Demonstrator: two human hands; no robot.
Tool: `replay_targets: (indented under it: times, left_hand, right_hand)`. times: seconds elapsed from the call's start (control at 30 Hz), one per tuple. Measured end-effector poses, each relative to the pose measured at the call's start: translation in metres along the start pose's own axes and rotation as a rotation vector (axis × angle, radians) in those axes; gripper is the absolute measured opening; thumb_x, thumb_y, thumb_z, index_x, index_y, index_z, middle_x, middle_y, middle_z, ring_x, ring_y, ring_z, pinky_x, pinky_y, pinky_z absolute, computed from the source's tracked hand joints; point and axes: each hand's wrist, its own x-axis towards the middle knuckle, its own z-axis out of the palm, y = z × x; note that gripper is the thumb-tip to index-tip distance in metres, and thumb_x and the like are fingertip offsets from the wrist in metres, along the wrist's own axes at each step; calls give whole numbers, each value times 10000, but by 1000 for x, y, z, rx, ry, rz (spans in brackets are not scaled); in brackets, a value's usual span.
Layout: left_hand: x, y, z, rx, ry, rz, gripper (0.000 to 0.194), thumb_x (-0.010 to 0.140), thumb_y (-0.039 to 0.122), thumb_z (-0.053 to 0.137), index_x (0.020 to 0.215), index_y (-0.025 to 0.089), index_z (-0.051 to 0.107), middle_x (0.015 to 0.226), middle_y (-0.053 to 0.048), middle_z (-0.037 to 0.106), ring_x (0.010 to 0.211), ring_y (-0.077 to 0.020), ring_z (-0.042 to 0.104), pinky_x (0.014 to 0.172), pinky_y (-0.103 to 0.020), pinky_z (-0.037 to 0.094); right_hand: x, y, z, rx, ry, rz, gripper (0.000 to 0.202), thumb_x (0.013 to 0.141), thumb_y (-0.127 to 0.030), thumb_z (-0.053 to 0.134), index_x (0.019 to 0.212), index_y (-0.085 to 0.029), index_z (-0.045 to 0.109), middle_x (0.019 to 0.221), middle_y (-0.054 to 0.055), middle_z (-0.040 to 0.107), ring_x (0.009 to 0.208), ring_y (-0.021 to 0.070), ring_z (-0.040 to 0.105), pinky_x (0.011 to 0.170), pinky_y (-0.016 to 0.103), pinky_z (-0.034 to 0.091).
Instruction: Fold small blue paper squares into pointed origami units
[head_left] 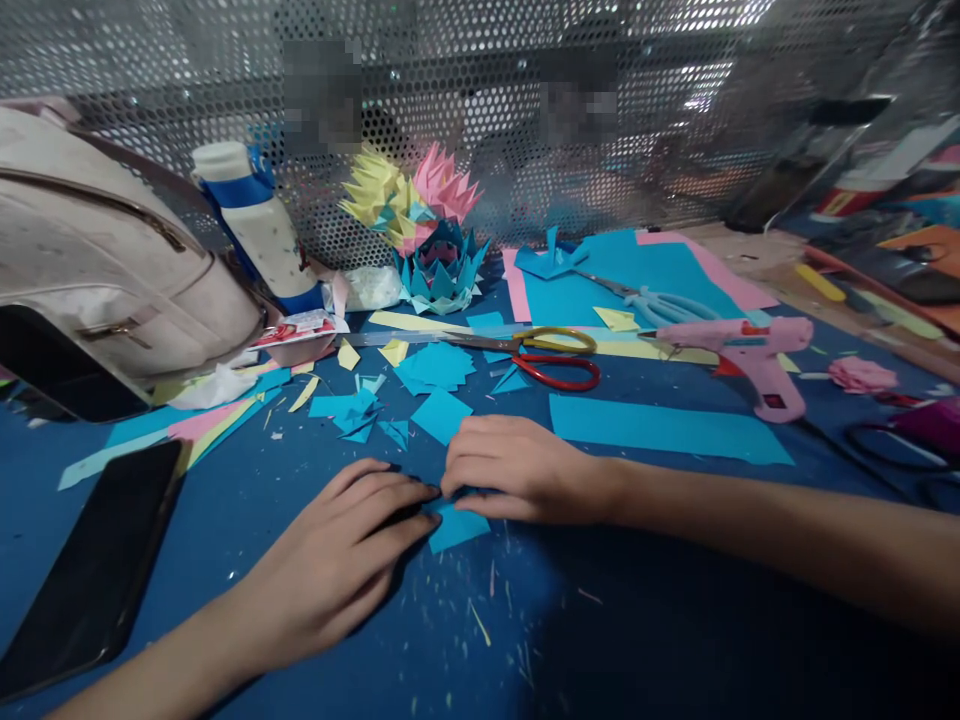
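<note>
A small piece of blue paper [460,530] lies on the blue table under my fingers, partly covered by them. My left hand [352,555] grips its left edge, the fingertips close together. From the right, my right hand [517,470] bends its fingers over the paper's upper part, with fingertips and thumb closed on it. Just beyond the hands is a blue paper square [442,414], and behind that a stack of cut blue paper [436,368]. Folded blue pieces [356,412] lie to the left of these.
Scissors [555,358] and a pink glue gun [739,350] lie behind my right arm, near a blue paper strip [667,428]. Folded paper flowers [442,265] stand by the perforated metal panel [495,110]. At left are a phone [97,560], bottle [255,225] and backpack [112,230].
</note>
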Motion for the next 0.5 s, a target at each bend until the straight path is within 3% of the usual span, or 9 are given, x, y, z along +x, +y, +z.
replay_targets:
  times: [0.33,0.5]
  left_hand:
    - [-2,2,2,7,91,39,328,951,72,410,1216,132,592,1287,-118,622,1209,-210,546,1145,-461,319]
    - [-2,2,4,17,139,39,319,939,73,427,1193,136,610,1224,-95,659,1170,-207,575,1139,-451,328]
  right_hand:
    - [-3,2,-3,47,-26,-95,169,992,-206,486,1008,-164,649,1029,52,692,968,167,557,875,304,442]
    - [-3,4,-4,38,-26,-164,213,1008,-286,497,1023,-174,677,1027,43,702,977,164,572,840,303,446]
